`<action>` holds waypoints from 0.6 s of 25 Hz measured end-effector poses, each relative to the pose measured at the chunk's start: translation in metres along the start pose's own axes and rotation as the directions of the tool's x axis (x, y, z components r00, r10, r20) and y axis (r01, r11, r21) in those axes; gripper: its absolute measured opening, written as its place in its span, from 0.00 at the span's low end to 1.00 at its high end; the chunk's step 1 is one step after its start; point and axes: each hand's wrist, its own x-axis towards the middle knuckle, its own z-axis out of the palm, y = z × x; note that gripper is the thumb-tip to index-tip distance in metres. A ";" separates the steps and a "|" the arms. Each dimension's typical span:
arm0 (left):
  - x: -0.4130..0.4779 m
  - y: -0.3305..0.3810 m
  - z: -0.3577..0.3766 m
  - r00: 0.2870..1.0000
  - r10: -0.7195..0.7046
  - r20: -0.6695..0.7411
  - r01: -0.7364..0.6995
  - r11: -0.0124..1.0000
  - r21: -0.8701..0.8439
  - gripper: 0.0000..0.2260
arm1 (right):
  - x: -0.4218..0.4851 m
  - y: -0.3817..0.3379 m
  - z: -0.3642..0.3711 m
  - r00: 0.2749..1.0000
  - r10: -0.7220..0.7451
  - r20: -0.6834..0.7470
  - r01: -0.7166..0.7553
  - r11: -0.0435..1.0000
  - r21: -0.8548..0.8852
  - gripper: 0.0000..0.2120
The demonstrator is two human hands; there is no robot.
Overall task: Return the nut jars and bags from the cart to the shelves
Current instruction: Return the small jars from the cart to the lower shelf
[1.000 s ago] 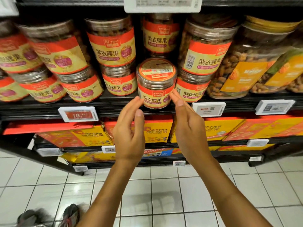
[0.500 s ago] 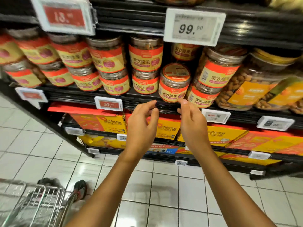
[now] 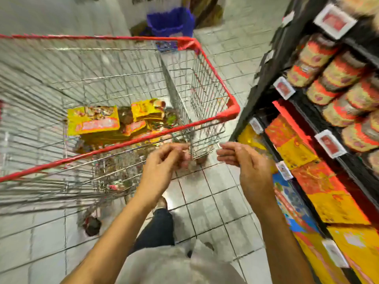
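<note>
**Both hands empty beside the cart**

Head view: the picture is smeared by motion, so fine detail is lost. My left hand (image 3: 164,160) hangs in front of me with the fingers loosely curled and nothing in it, level with the near red-rimmed edge of the silver wire shopping cart (image 3: 207,52); whether the fingertips touch the wire I cannot tell. My right hand (image 3: 249,160) is just beside it, fingers half curled and pointing toward the left hand, also empty, and apart from both cart and shelving.

Down in the cart's basket lie the flat yellow and orange nut bags (image 3: 93,121), piled together near its floor, with more blurred packets just right of them. I cannot make out any jar in the cart.

To my right stands the black metal shelf unit (image 3: 264,93). Its upper level holds rows of round clear nut jars with red and yellow labels (image 3: 336,72), packed close together. White-framed price tags (image 3: 330,143) sit on the shelf edges. Below them, orange and yellow boxes (image 3: 297,152) fill the lower levels. Pale floor tiles (image 3: 215,193) lie underneath my hands.
</note>
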 end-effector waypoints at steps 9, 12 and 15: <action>0.031 0.010 -0.232 0.895 -0.145 -0.423 0.089 0.985 -0.148 0.11 | 0.093 -0.004 0.215 0.887 0.112 0.449 -0.073 0.992 -0.102 0.15; 0.089 0.022 -0.305 0.887 -0.177 -0.426 0.139 0.983 -0.120 0.11 | 0.153 0.009 0.278 0.843 0.225 0.489 -0.161 0.972 -0.169 0.16; 0.170 0.001 -0.350 0.862 -0.362 -0.354 0.337 0.932 -0.132 0.08 | 0.204 0.052 0.327 0.784 0.406 0.470 -0.219 0.888 -0.403 0.17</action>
